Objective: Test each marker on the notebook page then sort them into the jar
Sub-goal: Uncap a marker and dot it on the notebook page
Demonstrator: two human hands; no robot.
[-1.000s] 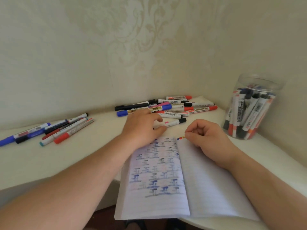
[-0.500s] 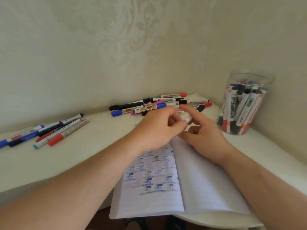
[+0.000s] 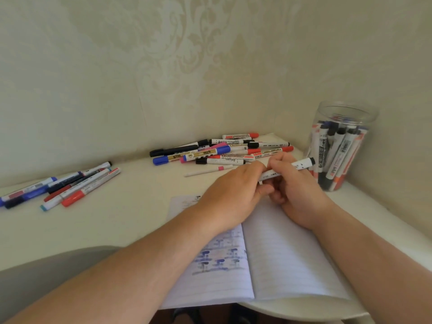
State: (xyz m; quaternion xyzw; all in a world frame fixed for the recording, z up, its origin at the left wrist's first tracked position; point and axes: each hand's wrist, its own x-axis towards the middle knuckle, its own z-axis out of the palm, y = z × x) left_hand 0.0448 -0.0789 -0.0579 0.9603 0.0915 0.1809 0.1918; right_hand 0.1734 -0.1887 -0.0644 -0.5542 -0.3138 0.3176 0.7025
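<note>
From the head view, I see both hands meeting above the open lined paper notebook (image 3: 280,260). My right hand (image 3: 297,195) and left hand (image 3: 236,192) both curl their fingers around a white marker with a black cap (image 3: 289,168), held just beyond the notebook's top edge. The clear plastic jar of markers (image 3: 339,148) stands right of the notebook on the cream surface (image 3: 117,220); a loose marker pile (image 3: 217,150) lies beyond it.

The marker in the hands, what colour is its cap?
Black cap on a white marker, clearest in the head view.
</note>
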